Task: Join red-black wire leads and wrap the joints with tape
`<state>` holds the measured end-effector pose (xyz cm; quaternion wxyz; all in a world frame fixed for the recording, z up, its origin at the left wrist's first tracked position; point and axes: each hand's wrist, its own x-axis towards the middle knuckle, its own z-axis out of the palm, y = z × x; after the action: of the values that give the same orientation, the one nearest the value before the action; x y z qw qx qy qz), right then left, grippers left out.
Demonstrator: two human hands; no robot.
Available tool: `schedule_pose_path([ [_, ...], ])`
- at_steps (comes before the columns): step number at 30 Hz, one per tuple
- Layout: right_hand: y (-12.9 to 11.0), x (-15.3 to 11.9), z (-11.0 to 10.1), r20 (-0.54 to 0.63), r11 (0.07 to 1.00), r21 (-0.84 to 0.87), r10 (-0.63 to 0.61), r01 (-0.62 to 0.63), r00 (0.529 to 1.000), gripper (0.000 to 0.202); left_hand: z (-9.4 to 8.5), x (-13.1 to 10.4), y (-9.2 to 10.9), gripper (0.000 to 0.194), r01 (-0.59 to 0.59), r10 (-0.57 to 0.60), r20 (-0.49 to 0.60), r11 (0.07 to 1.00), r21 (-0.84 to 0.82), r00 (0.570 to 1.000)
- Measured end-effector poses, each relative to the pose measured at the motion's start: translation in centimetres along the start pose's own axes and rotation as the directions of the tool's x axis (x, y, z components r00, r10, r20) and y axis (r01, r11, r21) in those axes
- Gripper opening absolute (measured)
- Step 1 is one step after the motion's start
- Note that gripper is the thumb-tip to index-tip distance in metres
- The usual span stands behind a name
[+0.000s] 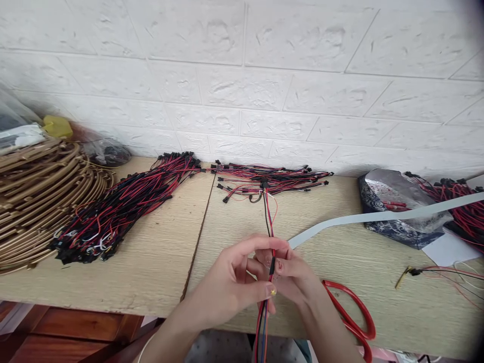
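Near the table's front edge, my left hand (236, 285) is closed on a wire harness (263, 327) of red, black, blue and orange wires. Its thumb presses the strands just below a short black band (272, 265). My right hand (297, 275) pinches the same harness at that band, with the thumb against its right side. Upward from my fingers, the red and black wires lead to a black connector (263, 185). A pale strip (340, 220) runs from behind my right hand toward the right; whether my fingers grip it is hidden.
Red-handled scissors (368, 322) lie beside my right forearm. A large wire bundle (128, 201) and coiled tan strips (45, 201) fill the left. More wires (280, 174) lie by the wall. At right are a patterned bag (397, 234) and another wire pile (465, 206).
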<state>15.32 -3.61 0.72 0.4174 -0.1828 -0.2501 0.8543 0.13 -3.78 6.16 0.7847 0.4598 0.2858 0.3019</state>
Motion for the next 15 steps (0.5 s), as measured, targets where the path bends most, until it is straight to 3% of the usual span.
schedule_pose_path([
  [4, -1.2, -0.7, 0.8, -0.134, 0.975, -0.215, -0.089, 0.059, 0.987, 0.016, 0.8, -0.4, 0.5, 0.050, -0.086, 0.134, -0.130, 0.943, 0.322, 0.982],
  [8, -2.5, -1.6, 2.0, -0.212, 0.824, -0.553, -0.282, 0.122, 0.936, 0.009, 1.6, -0.5, 0.4, 0.057, -0.119, 0.304, -0.159, 0.724, 0.679, 0.939],
  [11, -2.8, -2.0, 2.8, -0.226, 0.654, -0.751, -0.390, 0.095, 0.893, 0.008, 1.9, -0.1, 0.0, 0.060, -0.151, 0.406, -0.122, 0.577, 0.803, 0.906],
  [15, -2.5, -2.1, 3.7, -0.264, 0.498, -0.867, -0.472, 0.007, 0.841, 0.011, 2.0, 0.3, -0.8, 0.058, -0.166, 0.457, -0.095, 0.497, 0.852, 0.884],
])
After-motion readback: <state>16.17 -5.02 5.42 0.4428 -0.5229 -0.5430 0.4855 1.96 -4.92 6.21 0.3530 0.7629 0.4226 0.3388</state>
